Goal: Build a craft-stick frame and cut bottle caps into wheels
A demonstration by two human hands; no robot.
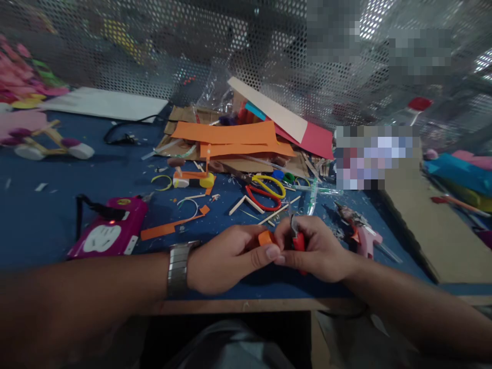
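Both forearms lie nearest us | left hand (226,256) pinches orange piece (266,238) over worktop (46,220) edge | right hand (319,248) closed on red-handled cutter (298,241) beside it | step: trimming, we judge | next needs steady blade placement

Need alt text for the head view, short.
Over the near edge of a blue craft table, the left hand pinches a small orange piece while the right hand grips a red-handled cutter against it. Behind lie scissors, orange paper strips and a pink glue gun.
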